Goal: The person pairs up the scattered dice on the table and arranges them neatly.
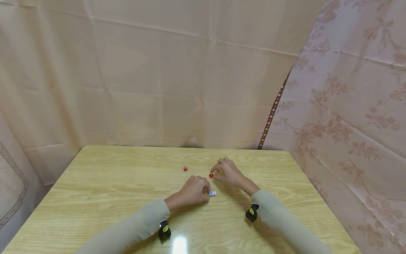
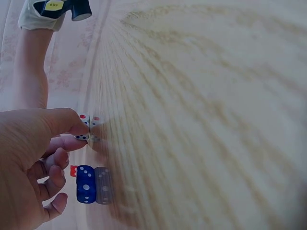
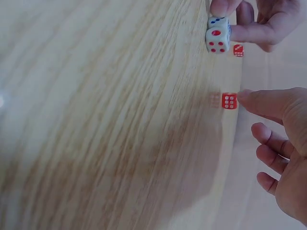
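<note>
My left hand (image 1: 194, 191) pinches at a pair of white dice (image 1: 212, 193) standing side by side, thumb and forefinger at their left end. Their blue and red pips show in the right wrist view. My right hand (image 1: 229, 173) holds a red die (image 3: 229, 101) at its fingertips, just beyond the white dice. Its six-pip face is toward the right wrist camera, and the other fingers are loosely bent. Below the left hand's curled fingers in the left wrist view stands a blue die (image 2: 86, 184) with white pips, hidden in the head view.
A second red die (image 1: 185, 168) lies farther back on the wooden table (image 1: 111, 183), left of the right hand. Beige curtains (image 1: 158, 70) hang behind the table's far edge, and a flowered pink cloth (image 1: 355, 106) hangs on the right.
</note>
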Tool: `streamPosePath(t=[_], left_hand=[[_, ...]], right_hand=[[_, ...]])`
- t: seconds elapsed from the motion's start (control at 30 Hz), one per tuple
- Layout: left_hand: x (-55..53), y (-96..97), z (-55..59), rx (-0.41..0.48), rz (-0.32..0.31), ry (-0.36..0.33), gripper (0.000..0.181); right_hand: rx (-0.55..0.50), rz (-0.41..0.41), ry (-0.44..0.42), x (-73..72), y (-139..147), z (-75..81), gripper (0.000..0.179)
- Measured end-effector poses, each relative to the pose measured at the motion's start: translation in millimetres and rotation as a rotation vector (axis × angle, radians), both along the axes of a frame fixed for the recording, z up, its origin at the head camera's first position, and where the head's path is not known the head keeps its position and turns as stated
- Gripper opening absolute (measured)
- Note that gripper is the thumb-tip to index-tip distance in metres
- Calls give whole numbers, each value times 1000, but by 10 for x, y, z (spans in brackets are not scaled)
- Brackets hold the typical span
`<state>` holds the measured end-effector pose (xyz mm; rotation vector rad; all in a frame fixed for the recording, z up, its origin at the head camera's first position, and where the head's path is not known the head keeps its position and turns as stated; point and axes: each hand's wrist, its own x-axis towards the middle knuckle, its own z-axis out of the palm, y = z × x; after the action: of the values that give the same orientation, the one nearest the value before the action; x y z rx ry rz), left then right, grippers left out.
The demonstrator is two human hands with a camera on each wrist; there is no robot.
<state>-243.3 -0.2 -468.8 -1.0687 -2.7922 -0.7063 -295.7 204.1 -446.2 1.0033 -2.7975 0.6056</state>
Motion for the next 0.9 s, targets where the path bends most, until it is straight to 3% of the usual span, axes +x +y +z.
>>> streamPosePath(t=[0.9], left_hand=[[-1,14,-9,6,6,-5,4]], right_hand=[[40,17,-54,-179,-14,-77,17]])
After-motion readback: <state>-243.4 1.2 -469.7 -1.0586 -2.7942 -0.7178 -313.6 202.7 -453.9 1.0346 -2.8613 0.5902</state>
